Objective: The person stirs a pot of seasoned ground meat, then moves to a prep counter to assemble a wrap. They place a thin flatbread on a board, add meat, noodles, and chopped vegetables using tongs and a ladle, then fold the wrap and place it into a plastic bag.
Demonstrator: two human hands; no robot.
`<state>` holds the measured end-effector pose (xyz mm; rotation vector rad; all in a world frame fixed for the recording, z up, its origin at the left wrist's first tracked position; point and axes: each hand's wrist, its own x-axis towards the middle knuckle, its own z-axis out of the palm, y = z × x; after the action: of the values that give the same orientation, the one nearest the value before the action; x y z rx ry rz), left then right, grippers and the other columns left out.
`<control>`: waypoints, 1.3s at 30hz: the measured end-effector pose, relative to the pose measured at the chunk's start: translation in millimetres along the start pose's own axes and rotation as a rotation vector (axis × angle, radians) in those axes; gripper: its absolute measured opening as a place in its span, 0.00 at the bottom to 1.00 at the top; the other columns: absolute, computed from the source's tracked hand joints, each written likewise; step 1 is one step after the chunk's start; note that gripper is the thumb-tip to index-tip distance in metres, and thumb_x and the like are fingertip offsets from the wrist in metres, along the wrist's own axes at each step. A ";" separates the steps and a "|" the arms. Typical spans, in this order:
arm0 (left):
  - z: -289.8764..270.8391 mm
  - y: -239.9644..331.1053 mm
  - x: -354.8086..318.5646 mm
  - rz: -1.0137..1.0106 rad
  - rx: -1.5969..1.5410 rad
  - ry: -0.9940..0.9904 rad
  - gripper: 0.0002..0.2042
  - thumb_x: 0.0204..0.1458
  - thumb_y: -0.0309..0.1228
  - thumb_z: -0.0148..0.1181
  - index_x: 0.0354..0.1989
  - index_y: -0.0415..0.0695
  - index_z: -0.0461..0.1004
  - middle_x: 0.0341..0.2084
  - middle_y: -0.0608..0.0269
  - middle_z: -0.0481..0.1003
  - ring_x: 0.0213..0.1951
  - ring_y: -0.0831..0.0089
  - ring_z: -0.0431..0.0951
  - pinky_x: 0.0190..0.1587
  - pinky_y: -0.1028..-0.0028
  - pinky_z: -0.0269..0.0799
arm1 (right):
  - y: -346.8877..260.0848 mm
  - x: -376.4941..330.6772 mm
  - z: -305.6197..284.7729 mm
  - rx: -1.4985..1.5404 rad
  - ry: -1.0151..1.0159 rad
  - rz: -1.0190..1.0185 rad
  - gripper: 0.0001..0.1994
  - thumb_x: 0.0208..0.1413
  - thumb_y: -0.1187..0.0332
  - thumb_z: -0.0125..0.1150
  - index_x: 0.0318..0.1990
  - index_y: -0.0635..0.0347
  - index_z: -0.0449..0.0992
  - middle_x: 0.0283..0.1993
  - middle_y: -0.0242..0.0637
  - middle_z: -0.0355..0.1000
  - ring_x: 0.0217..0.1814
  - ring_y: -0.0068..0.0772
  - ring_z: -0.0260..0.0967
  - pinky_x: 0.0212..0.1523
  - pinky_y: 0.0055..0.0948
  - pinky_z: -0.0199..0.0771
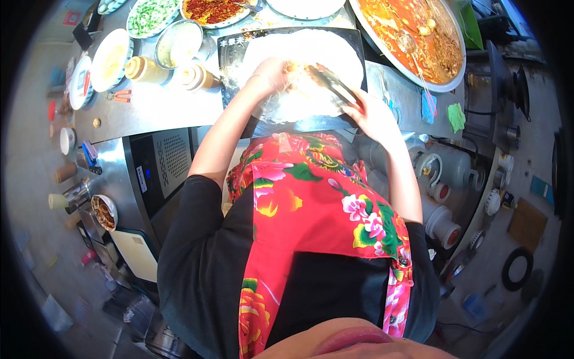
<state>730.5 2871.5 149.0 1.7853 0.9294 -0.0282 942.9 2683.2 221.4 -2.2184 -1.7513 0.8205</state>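
Tongs point(332, 84) in right hand point(373, 116), grip closed around the handle end, tips over the middle of the thin white flatbread point(323, 51). Flatbread lies spread on a dark tray point(230, 51) on the steel worktop point(161, 105). Left hand point(269, 75) rests on the flatbread, fingers curled in a loose grip on its surface; can't tell if it pinches anything. Big pan of red stew point(412, 36) just right of the tray, squeeze bottles point(146, 70) to the left.

One flatbread point(311, 66), one pair of tongs point(332, 84), two squeeze bottles point(146, 70), two hands point(373, 116)
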 end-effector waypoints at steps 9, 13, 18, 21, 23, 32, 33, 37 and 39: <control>40.7 -28.2 9.1 0.296 -0.169 0.342 0.14 0.58 0.29 0.58 0.51 0.40 0.75 0.40 0.51 0.79 0.45 0.62 0.80 0.49 0.66 0.75 | -12.2 -7.7 15.0 -0.193 -0.041 0.103 0.27 0.55 0.62 0.65 0.62 0.57 0.68 0.42 0.51 0.76 0.46 0.52 0.75 0.46 0.44 0.76; 42.9 -31.1 0.4 0.256 0.006 0.394 0.17 0.58 0.30 0.59 0.56 0.40 0.73 0.47 0.47 0.78 0.50 0.59 0.79 0.53 0.63 0.74 | 2.3 -8.8 3.8 -0.155 -0.081 0.045 0.28 0.54 0.61 0.66 0.62 0.57 0.68 0.39 0.49 0.75 0.44 0.53 0.75 0.44 0.45 0.75; 26.1 -7.1 -16.1 0.052 0.006 0.533 0.16 0.60 0.28 0.57 0.56 0.38 0.74 0.45 0.49 0.80 0.46 0.64 0.81 0.53 0.69 0.75 | 101.4 -11.6 -77.4 -0.090 0.337 -0.013 0.30 0.54 0.58 0.66 0.63 0.59 0.66 0.42 0.52 0.77 0.47 0.55 0.76 0.47 0.45 0.76; 61.7 29.3 1.8 0.315 -0.524 0.250 0.14 0.58 0.29 0.56 0.51 0.39 0.76 0.45 0.52 0.80 0.46 0.63 0.81 0.51 0.67 0.75 | 180.9 6.6 -116.1 -0.102 0.505 0.253 0.29 0.59 0.59 0.63 0.64 0.63 0.65 0.46 0.52 0.78 0.47 0.46 0.78 0.48 0.40 0.75; 86.3 49.7 16.1 0.434 -0.069 0.177 0.16 0.59 0.34 0.55 0.54 0.43 0.75 0.43 0.53 0.79 0.46 0.62 0.80 0.53 0.65 0.74 | 211.7 9.1 -112.7 -0.057 0.544 0.362 0.29 0.60 0.57 0.61 0.65 0.63 0.64 0.44 0.54 0.78 0.46 0.52 0.78 0.46 0.42 0.76; 191.2 136.4 65.2 -0.382 -1.289 -0.493 0.18 0.63 0.43 0.56 0.53 0.43 0.72 0.39 0.64 0.77 0.41 0.72 0.76 0.43 0.71 0.72 | 142.9 -24.7 -46.5 1.191 0.172 0.368 0.29 0.63 0.64 0.61 0.69 0.60 0.60 0.39 0.37 0.77 0.33 0.22 0.73 0.36 0.25 0.76; 188.7 146.0 82.0 -0.353 -1.300 -0.516 0.18 0.63 0.43 0.56 0.53 0.44 0.71 0.35 0.64 0.77 0.37 0.72 0.77 0.36 0.71 0.73 | 142.7 -17.2 -61.2 0.906 0.277 0.244 0.29 0.62 0.64 0.62 0.68 0.59 0.61 0.40 0.38 0.77 0.35 0.23 0.74 0.38 0.27 0.77; 172.9 163.3 104.9 -0.159 -1.190 -0.335 0.13 0.63 0.37 0.53 0.50 0.44 0.72 0.23 0.68 0.71 0.25 0.76 0.74 0.24 0.74 0.69 | 165.0 25.1 -152.0 0.145 0.508 0.008 0.27 0.59 0.63 0.65 0.65 0.54 0.68 0.43 0.48 0.76 0.45 0.42 0.77 0.45 0.38 0.76; 163.4 165.1 100.0 -0.184 -1.005 -0.188 0.12 0.63 0.36 0.53 0.50 0.44 0.74 0.22 0.69 0.70 0.22 0.77 0.71 0.22 0.76 0.66 | 171.3 53.9 -195.7 -0.293 0.521 -0.017 0.25 0.58 0.62 0.63 0.63 0.52 0.69 0.42 0.46 0.76 0.42 0.48 0.77 0.43 0.42 0.77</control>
<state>963.9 2775.8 166.5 0.7525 0.7602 0.1320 1197.9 2721.4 285.2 -2.3022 -1.6948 -0.0396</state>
